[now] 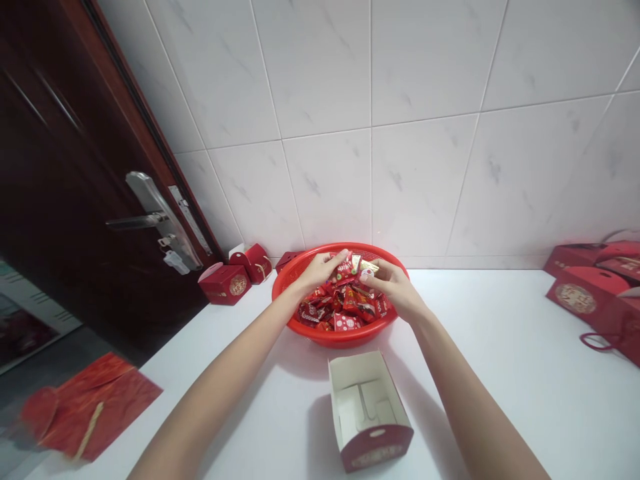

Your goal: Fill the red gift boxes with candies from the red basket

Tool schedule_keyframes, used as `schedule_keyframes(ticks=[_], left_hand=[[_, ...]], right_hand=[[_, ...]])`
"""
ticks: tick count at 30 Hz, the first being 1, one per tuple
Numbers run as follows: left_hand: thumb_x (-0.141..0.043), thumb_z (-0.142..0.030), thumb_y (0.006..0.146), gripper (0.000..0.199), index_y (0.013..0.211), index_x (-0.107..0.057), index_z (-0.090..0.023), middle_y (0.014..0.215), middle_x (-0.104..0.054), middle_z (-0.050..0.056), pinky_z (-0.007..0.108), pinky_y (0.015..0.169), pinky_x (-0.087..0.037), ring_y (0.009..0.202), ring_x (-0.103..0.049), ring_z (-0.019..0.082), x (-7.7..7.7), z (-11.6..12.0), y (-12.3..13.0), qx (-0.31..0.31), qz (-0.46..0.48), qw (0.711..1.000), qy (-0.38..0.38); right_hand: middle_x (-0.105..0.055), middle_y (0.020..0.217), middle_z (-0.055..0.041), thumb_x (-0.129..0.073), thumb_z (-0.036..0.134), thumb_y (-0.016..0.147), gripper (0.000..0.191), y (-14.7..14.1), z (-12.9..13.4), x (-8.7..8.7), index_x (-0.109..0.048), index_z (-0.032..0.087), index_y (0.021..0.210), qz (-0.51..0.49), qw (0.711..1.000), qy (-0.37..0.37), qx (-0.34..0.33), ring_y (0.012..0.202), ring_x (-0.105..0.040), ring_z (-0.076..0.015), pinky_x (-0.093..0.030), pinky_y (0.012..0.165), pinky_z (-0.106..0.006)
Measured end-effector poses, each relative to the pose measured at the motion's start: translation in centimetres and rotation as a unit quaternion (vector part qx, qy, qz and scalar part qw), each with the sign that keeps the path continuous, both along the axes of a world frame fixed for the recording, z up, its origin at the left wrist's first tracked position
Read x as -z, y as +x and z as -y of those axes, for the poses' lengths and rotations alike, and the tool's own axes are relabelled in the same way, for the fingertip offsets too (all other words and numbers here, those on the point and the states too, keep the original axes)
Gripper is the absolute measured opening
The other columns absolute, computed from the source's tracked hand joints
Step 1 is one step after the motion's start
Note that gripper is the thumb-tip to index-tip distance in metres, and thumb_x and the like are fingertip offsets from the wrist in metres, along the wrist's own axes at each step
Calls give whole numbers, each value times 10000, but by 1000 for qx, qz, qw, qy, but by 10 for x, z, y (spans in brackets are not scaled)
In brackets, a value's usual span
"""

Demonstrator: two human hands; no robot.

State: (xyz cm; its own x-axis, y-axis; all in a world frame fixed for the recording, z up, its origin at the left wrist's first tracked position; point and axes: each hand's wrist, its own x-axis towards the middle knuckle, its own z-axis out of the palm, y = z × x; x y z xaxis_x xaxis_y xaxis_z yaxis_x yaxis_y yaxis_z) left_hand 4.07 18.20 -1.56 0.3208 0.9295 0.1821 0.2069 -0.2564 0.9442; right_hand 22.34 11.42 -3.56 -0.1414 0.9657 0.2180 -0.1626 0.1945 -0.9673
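Note:
A red plastic basket (340, 340) of wrapped candies (347, 322) stands against the tiled wall. My left hand (321, 272) reaches over its left side, thumb and fingers closed on a red candy packet (344, 268). From the right, my right hand (397, 288) pinches a gold-and-red wrapped candy (369, 269) above the heap. The two held candies are close together, nearly touching. In front of the basket is an open-topped box (370, 400), cream inside and dark red outside, with folded bottom flaps and no candy showing in it.
Small red gift boxes (225, 283) sit at the back left, and more red boxes (585, 297) are grouped at the right edge. A red box with a rope handle (100, 407) lies front left. A dark door (65, 167) with a metal handle borders the white table (480, 347).

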Motion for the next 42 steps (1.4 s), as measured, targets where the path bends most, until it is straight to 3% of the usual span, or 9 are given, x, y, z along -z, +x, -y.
schedule_keyframes(ticks=[6,16,18,21,25,28,32,37,42], left_hand=[[-796,-645,642,537,636,-550,-167,627,-535,-23,265,606,-414,604,-494,112,-5,7,-2,68,41,996,-30],[-730,-615,740,483,679,-676,-139,625,-576,-2,285,637,-409,640,-510,145,0,4,-2,92,-42,989,109],[-707,-637,747,499,743,-708,-138,671,-624,13,296,687,-445,686,-555,161,2,-2,-4,80,-40,991,103],[-583,-656,820,533,881,-721,-145,835,-707,65,312,775,-492,810,-628,187,3,-22,-13,-12,-5,997,74],[-605,-430,808,275,858,-692,-174,867,-719,61,292,778,-479,882,-647,206,6,-57,-28,-117,-67,990,33],[-676,-271,683,92,659,-643,-189,721,-687,25,287,742,-448,856,-632,227,13,-75,-34,-112,-124,986,6],[-678,-250,633,98,573,-619,-200,620,-665,11,298,713,-437,782,-627,230,21,-83,-38,-78,-172,981,-49],[-641,-367,709,215,769,-718,-176,668,-722,66,319,700,-458,795,-675,249,22,-80,-48,-40,-160,982,-93],[-772,-273,597,286,862,-736,-172,792,-753,52,290,677,-457,795,-667,212,21,-75,-50,-29,-141,986,-84]], right_hand=[[-709,866,-29,-824,471,653,402,-2,-3,3,-649,205,898,-10,1000,9,14,843,-668,-212,-532,761,-340],[-721,949,-43,-820,475,694,335,0,1,-1,-717,204,862,10,998,36,-49,909,-675,-217,-545,857,-376],[-719,937,-47,-827,485,681,358,-1,-1,1,-718,198,866,-8,999,31,-33,895,-675,-218,-549,842,-374],[-718,906,-51,-835,516,654,411,-2,-5,6,-706,191,870,-32,999,27,14,877,-667,-223,-550,831,-372],[-723,903,-55,-822,567,648,451,-4,-6,7,-678,200,867,-54,997,26,55,870,-667,-235,-550,818,-380],[-726,952,-67,-807,580,667,452,-4,-6,6,-665,207,878,-62,995,33,65,908,-667,-248,-551,828,-388],[-720,980,-79,-791,584,685,454,-5,-7,8,-662,201,892,-61,995,38,67,931,-660,-255,-543,846,-399],[-706,907,-52,-786,564,695,414,-6,-9,10,-663,206,863,-60,995,35,75,881,-652,-229,-536,808,-368],[-699,838,-34,-792,547,691,381,-7,-7,7,-664,209,814,-68,994,35,76,809,-642,-207,-535,749,-345]])
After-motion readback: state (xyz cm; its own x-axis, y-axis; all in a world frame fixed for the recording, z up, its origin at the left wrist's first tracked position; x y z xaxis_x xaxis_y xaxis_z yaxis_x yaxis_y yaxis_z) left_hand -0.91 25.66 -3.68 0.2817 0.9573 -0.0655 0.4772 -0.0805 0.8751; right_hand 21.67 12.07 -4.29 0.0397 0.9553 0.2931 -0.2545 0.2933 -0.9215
